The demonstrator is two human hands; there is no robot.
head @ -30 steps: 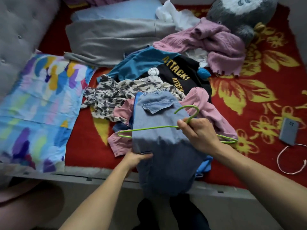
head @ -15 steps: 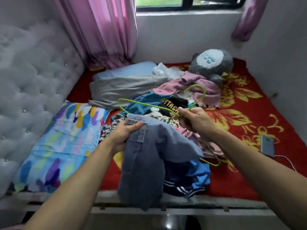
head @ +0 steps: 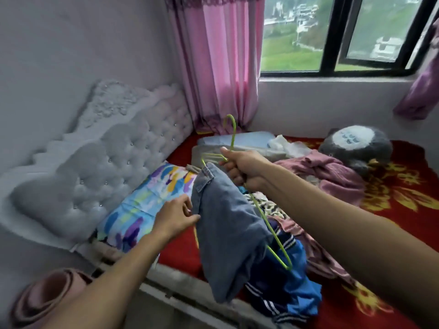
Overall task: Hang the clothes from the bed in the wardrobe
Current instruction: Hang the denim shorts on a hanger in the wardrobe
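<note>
Over the bed (head: 403, 210), w/ more clothes (head: 332, 172) heaped behind, a denim garment (head: 228, 229) drapes on a green hanger (head: 268, 224), held clear for carrying. Right hand (head: 244, 167) fingers curl round the hanger's neck; left hand (head: 175, 217) fingers seem to pinch the denim's edge to steady it.

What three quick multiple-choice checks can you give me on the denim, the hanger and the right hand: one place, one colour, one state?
1. Where is the denim garment? A on the floor; B draped over the hanger, above the bed; C on the windowsill.
2. What colour is the hanger? A green; B white; C black.
3. What is the right hand doing? A hanging empty; B gripping the hanger below its hook; C pressing the pillow.
Answers: B, the denim hangs from the wire over the bed's edge; A, the wire is bright green; B, the fingers curl round the neck.
</note>
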